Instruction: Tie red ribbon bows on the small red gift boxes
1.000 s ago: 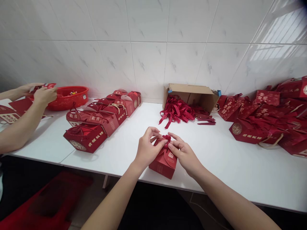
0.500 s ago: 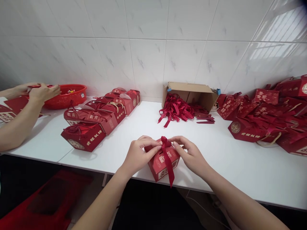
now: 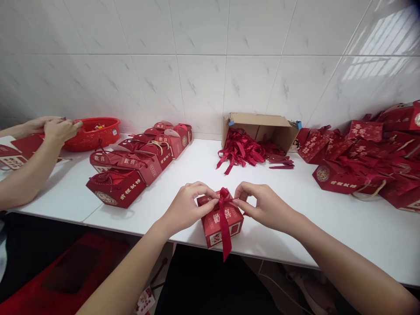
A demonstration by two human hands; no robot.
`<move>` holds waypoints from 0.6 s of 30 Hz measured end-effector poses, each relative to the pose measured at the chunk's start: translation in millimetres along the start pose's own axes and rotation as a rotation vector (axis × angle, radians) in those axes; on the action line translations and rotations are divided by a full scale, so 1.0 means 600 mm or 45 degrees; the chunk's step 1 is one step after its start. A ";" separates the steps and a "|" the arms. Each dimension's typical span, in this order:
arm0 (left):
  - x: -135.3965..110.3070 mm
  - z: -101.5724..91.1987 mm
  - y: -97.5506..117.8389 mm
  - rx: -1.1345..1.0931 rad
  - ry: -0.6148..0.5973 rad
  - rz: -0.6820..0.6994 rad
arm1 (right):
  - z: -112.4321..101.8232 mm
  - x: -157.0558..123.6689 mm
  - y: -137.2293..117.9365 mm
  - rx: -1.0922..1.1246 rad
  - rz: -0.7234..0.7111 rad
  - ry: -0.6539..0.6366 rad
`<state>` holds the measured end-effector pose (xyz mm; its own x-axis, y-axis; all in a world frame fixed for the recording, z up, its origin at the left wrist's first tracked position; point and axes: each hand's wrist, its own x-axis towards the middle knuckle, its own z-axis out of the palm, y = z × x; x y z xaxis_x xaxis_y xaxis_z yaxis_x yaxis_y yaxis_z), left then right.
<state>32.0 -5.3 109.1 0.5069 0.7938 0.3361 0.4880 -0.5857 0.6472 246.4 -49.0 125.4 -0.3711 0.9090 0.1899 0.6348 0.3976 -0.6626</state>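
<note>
A small red gift box [image 3: 215, 225] with gold characters stands at the near edge of the white table [image 3: 328, 227]. A dark red ribbon [image 3: 224, 218] is knotted on top of the box, and one tail hangs down its front past the table edge. My left hand [image 3: 188, 205] pinches the ribbon at the left of the knot. My right hand [image 3: 262, 204] pinches it at the right of the knot. Both hands are closed on the ribbon.
A cardboard box [image 3: 262, 129] on its side spills red ribbons [image 3: 241, 151] at the back. Finished red boxes [image 3: 138, 159] sit in rows at the left, flat red boxes [image 3: 367, 153] pile at the right. Another person's hands [image 3: 54, 129] work by a red basket [image 3: 93, 133].
The box has been turned so its front faces me and the ribbon tail hangs down. My hands have drawn apart a little at the knot.
</note>
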 end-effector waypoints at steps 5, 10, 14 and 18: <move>0.000 -0.005 -0.002 -0.098 -0.103 0.022 | -0.029 -0.022 -0.023 -0.108 0.133 -0.420; 0.007 -0.020 0.003 0.021 -0.189 0.111 | -0.018 0.020 0.004 -0.070 0.096 -0.160; 0.014 -0.030 0.009 0.182 -0.226 0.196 | -0.002 0.054 0.016 0.106 -0.100 -0.232; 0.020 -0.038 0.019 0.364 -0.261 0.228 | 0.004 0.056 0.020 0.066 -0.276 -0.107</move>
<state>27.6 1.5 136.0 0.7192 0.6427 0.2640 0.5426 -0.7568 0.3645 240.1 -14.1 121.9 -0.5514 0.7884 0.2727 0.4992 0.5737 -0.6494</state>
